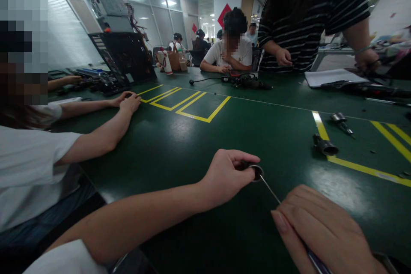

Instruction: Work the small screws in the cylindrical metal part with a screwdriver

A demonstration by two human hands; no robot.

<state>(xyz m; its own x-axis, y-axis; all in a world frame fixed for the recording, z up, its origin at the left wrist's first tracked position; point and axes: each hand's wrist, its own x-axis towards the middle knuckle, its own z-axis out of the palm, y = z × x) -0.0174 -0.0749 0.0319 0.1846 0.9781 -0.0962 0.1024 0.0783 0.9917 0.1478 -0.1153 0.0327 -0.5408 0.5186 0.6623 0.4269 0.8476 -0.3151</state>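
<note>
My left hand (221, 177) pinches a small dark cylindrical part with a metal ring-shaped rim (257, 172), its open end turned to the right. In my right hand (321, 227) is a screwdriver with a thin metal shaft (270, 190); its handle runs down under my palm. The shaft's tip reaches into the ring's opening or touches its edge; I cannot tell which. Farther right on the green table lie a dark hollow housing (325, 145) and a metal part with a narrow shaft (342, 124).
Yellow tape outlines (208, 119) mark the green table (154, 150). A person's hands (130, 99) rest on it at left, near an opened computer case (125, 58). Across stand dark tools with a cable (244, 80), white papers (334, 78) and a person in a striped shirt (298, 38).
</note>
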